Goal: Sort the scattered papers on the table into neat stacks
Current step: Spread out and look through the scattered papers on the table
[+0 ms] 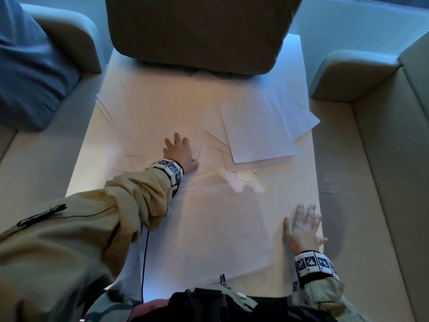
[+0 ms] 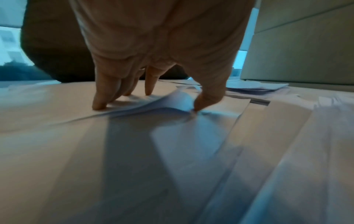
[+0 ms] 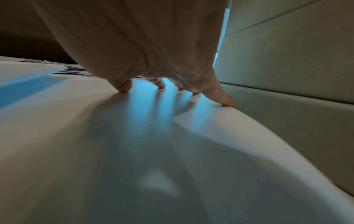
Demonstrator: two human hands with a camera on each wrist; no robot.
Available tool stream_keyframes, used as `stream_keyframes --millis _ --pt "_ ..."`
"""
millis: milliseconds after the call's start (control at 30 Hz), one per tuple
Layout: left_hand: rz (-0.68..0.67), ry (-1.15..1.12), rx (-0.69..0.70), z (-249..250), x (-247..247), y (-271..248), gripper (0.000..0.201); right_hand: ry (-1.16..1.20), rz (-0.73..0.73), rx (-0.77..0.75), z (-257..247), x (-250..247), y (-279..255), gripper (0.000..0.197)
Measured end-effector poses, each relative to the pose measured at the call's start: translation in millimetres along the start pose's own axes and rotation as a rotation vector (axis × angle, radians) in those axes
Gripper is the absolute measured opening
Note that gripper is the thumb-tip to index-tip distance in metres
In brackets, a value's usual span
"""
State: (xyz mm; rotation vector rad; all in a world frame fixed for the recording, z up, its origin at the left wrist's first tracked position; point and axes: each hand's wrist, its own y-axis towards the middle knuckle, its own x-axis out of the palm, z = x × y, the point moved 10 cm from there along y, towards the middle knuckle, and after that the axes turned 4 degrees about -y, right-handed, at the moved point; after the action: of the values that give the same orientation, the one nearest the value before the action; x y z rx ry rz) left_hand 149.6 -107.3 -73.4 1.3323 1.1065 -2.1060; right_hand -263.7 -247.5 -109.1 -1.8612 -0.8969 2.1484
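Observation:
White papers lie scattered over a white table (image 1: 92, 147). My left hand (image 1: 180, 151) reaches to the table's middle and rests spread on overlapping sheets (image 1: 162, 117). In the left wrist view its fingertips (image 2: 99, 106) press down on the top sheets. The thumb (image 2: 201, 103) pushes against their edge, so the sheets (image 2: 162, 104) buckle up between them. A larger stack (image 1: 209, 228) lies near me. A skewed pile (image 1: 257, 129) sits at the far right. My right hand (image 1: 304, 225) is spread, its fingertips (image 3: 122, 89) on the bare table by the right edge.
A dark chair back (image 1: 197, 31) stands at the table's far end, over some sheets. Beige sofa arms flank the table on the left (image 1: 69, 38) and right (image 1: 348, 73). A blue cushion (image 1: 30, 66) lies at the left. A thin cable (image 1: 145, 263) hangs from my left sleeve.

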Motion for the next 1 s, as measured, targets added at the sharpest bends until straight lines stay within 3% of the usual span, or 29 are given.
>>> stream_keyframes --millis 133,267,333,600,767,900,1000 --pt "0.024 -0.034 0.087 -2.8 -13.1 4.8 0.062 0.015 -0.011 0.007 -2.5 -3.0 -0.1 0.064" --pt "-0.042 -0.074 0.106 -8.8 -0.1 -3.4 0.107 0.021 -0.022 0.010 -6.4 -6.5 0.6 0.065" --pt "-0.073 -0.027 0.089 -7.3 6.4 -6.6 0.119 0.023 -0.024 0.016 -7.3 -6.6 0.4 0.065" --pt "-0.097 -0.037 0.047 0.2 3.1 0.4 0.110 0.009 -0.029 0.021 -6.7 -4.9 -0.5 0.065" --pt "-0.088 -0.003 0.034 5.1 -2.5 1.0 0.089 0.016 -0.011 0.012 -7.6 -7.1 -0.6 0.065" --pt "-0.035 0.028 0.083 10.1 -25.2 1.2 0.047 -0.002 -0.010 0.006 -6.8 -7.5 -0.8 0.066" --pt "0.093 -0.013 0.109 5.3 -52.8 -2.1 0.017 0.005 -0.015 -0.005 -5.8 -8.8 -0.1 0.067"
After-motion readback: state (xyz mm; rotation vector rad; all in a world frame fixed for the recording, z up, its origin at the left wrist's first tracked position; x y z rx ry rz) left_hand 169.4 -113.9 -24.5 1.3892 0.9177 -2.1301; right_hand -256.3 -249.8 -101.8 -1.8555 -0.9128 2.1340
